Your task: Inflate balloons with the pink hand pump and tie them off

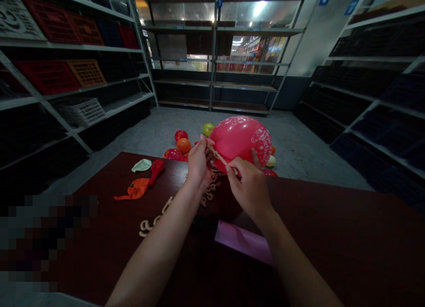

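Note:
A large inflated pink balloon (232,141) with white printing sits just beyond both hands at the table's far edge. My left hand (199,161) is closed in a pinch beside the balloon's near left side, seemingly on its neck, which the fingers hide. A stretched tan rubber band (218,156) runs from there to my right hand (249,183). The right thumb and curled fingers grip that band, while one finger points up against the balloon. More loose rubber bands (210,193) lie on the dark table (318,236) beneath and beside the left forearm.
On the table's left lie flat balloons: a pale green one (141,165), an orange one (137,189) and a red one (156,170). A purple strip (244,242) rests near the right forearm. Several inflated balloons (183,145) are on the floor (159,130) beyond. Shelves (212,82) surround the room.

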The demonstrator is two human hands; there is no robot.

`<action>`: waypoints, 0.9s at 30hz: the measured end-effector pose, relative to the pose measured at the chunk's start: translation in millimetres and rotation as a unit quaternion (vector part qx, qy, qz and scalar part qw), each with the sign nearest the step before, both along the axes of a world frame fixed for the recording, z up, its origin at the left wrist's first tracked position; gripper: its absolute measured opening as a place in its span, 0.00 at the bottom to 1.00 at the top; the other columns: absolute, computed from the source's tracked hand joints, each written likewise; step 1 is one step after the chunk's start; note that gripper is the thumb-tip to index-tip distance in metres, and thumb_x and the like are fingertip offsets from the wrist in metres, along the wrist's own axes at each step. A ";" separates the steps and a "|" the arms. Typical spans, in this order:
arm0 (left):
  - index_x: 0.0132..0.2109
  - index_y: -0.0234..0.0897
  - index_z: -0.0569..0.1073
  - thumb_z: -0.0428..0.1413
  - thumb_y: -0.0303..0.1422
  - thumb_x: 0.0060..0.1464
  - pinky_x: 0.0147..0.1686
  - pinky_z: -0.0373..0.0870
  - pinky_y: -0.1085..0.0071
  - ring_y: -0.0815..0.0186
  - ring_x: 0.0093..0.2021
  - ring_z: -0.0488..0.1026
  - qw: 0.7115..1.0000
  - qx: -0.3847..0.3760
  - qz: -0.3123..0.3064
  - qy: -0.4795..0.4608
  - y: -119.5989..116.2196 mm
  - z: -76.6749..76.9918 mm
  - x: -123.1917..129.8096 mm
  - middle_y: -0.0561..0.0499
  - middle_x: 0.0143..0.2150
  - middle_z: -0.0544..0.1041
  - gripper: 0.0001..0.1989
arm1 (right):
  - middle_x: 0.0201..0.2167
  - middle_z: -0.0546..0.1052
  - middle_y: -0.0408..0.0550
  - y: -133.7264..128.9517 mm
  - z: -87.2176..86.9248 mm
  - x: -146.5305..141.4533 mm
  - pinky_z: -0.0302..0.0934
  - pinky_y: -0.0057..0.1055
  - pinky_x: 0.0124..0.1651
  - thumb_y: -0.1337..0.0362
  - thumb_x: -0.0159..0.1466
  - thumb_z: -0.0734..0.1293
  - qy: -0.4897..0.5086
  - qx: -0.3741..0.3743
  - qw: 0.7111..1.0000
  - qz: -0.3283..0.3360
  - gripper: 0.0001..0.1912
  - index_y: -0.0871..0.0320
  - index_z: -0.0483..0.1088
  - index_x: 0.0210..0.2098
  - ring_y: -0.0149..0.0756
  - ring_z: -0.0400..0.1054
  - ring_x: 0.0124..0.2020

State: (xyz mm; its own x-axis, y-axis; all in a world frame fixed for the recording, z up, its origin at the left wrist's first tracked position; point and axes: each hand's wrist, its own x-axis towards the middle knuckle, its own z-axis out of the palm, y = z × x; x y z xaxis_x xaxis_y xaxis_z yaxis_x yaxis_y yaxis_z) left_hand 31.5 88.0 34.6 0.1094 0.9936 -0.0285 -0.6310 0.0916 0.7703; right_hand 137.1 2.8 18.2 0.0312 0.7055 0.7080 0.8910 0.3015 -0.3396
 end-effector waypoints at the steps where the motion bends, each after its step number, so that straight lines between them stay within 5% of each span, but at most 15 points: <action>1: 0.28 0.37 0.68 0.59 0.49 0.61 0.18 0.50 0.76 0.75 0.17 0.55 1.000 -0.001 0.001 -0.006 0.4 -0.5 0.3 0.59 0.19 0.61 0.22 | 0.24 0.73 0.40 0.1 0.0 -0.3 0.58 0.53 0.63 0.71 0.67 0.61 -0.003 -0.001 1.000 0.000 0.11 0.52 0.65 0.29 0.35 0.67 0.27; 6: 0.28 0.37 0.68 0.59 0.48 0.62 0.18 0.51 0.76 0.75 0.17 0.53 0.999 0.042 0.007 0.004 2.1 -1.1 -0.1 0.58 0.19 0.59 0.22 | 0.24 0.74 0.40 -0.2 1.1 1.5 0.60 0.52 0.62 0.69 0.68 0.61 0.008 0.000 1.000 -0.005 0.11 0.52 0.67 0.29 0.34 0.67 0.26; 10: 0.29 0.37 0.74 0.60 0.48 0.61 0.22 0.55 0.75 0.73 0.20 0.56 0.979 0.185 -0.019 0.082 -1.9 2.9 -4.1 0.56 0.20 0.60 0.20 | 0.25 0.75 0.39 -1.7 7.1 7.0 0.60 0.50 0.63 0.67 0.69 0.62 0.051 0.030 0.998 -0.006 0.10 0.52 0.68 0.31 0.34 0.69 0.27; 15: 0.36 0.36 0.78 0.58 0.44 0.62 0.32 0.65 0.74 0.70 0.28 0.66 0.942 0.296 -0.035 0.154 -7.7 -0.4 6.8 0.52 0.28 0.71 0.16 | 0.40 0.80 0.47 -2.0 16.0 21.5 0.60 0.50 0.62 0.65 0.68 0.63 0.113 0.052 0.992 0.000 0.11 0.53 0.71 0.49 0.39 0.74 0.39; 18: 0.41 0.36 0.77 0.55 0.39 0.64 0.38 0.68 0.73 0.68 0.32 0.69 0.925 0.330 -0.037 0.183 7.7 -13.8 28.0 0.51 0.32 0.74 0.11 | 0.42 0.80 0.49 0.0 16.7 35.8 0.64 0.50 0.58 0.61 0.67 0.63 0.159 0.033 0.987 -0.018 0.18 0.54 0.69 0.56 0.43 0.74 0.44; 23: 0.46 0.35 0.77 0.54 0.29 0.62 0.55 0.68 0.64 0.61 0.49 0.74 0.862 0.406 -0.036 0.301 62.2 -51.0 67.6 0.43 0.48 0.78 0.08 | 0.38 0.80 0.46 -0.6 17.9 53.4 0.64 0.50 0.56 0.57 0.67 0.62 0.192 -0.024 0.980 -0.039 0.14 0.52 0.73 0.49 0.41 0.73 0.40; 27: 0.55 0.34 0.77 0.58 0.24 0.56 0.64 0.62 0.57 0.54 0.61 0.70 0.813 0.388 -0.114 0.419 89.6 -76.2 79.4 0.37 0.60 0.75 0.19 | 0.39 0.81 0.46 -3.7 19.1 56.4 0.63 0.47 0.55 0.58 0.67 0.61 0.177 -0.077 0.981 -0.012 0.13 0.52 0.75 0.46 0.40 0.74 0.40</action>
